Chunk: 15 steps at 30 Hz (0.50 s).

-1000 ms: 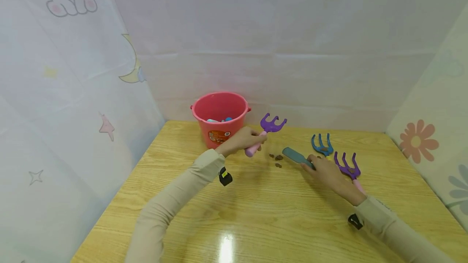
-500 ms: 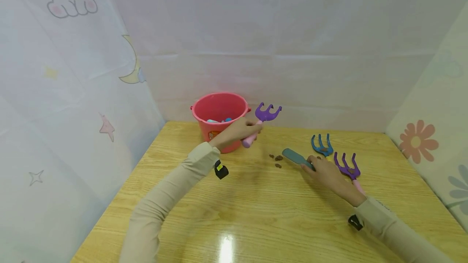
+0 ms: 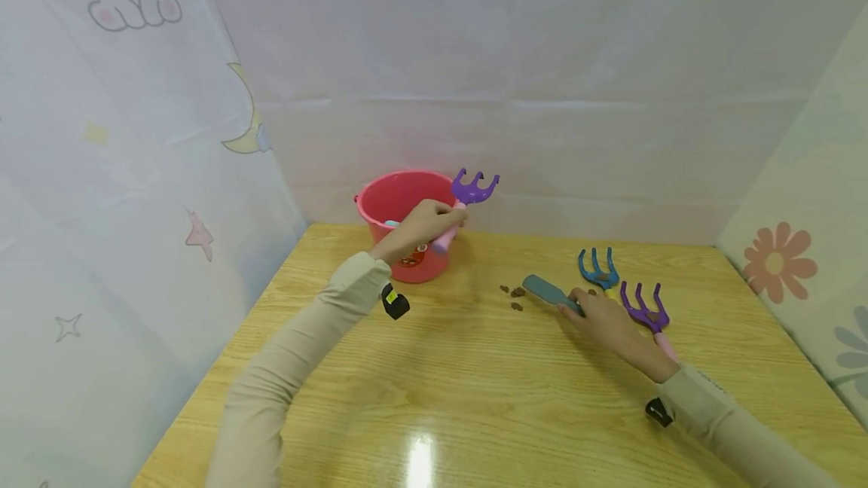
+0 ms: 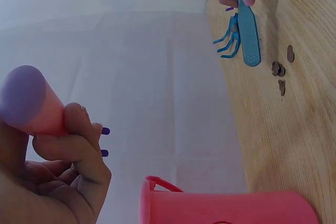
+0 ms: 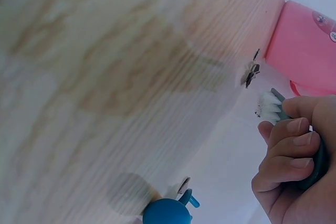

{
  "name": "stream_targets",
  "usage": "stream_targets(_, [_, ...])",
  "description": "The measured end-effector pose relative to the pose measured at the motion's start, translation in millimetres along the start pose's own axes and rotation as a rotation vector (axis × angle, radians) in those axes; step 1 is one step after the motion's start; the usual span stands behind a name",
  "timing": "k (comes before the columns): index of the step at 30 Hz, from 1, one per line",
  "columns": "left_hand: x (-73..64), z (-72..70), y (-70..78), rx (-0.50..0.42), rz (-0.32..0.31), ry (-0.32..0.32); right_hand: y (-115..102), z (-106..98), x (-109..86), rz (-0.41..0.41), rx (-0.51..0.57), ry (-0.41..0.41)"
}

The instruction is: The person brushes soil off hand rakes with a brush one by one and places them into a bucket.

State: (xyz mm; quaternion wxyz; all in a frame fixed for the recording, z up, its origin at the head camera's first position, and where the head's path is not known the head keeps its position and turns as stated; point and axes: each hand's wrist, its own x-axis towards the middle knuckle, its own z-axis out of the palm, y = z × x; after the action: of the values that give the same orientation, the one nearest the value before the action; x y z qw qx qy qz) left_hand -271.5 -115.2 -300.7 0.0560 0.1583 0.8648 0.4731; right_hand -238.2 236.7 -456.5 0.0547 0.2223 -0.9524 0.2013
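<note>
My left hand (image 3: 429,223) grips the pink handle of a small purple hand rake (image 3: 472,190), held raised with its tines up and away. It stands in front of the right side of a pink bucket (image 3: 419,272), hiding part of the rim. My right hand (image 3: 606,322) holds a teal brush (image 3: 545,290) low over the table, its fingers curled round the handle. White bristles (image 5: 268,107) show beneath the brush in the right wrist view. Just left of the brush tip lie several brown bits (image 3: 518,292).
A blue hand rake (image 3: 600,275) and a second purple hand rake (image 3: 647,315) lie beyond and beside my right hand, with brown bits on them. Light blue items sit inside the bucket, mostly hidden. White printed cloth (image 3: 576,134) hangs behind the wooden table (image 3: 475,398).
My left hand has moved left and upward with the purple rake, from beside the bucket to in front of its right side. The right hand and brush have stayed put.
</note>
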Motion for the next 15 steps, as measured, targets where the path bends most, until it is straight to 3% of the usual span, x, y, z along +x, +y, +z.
stream_targets(15, [-4.7,-30.0,-12.6,-0.052,-0.105,0.080,2.1,1.5,0.1,0.026,0.003,-0.037])
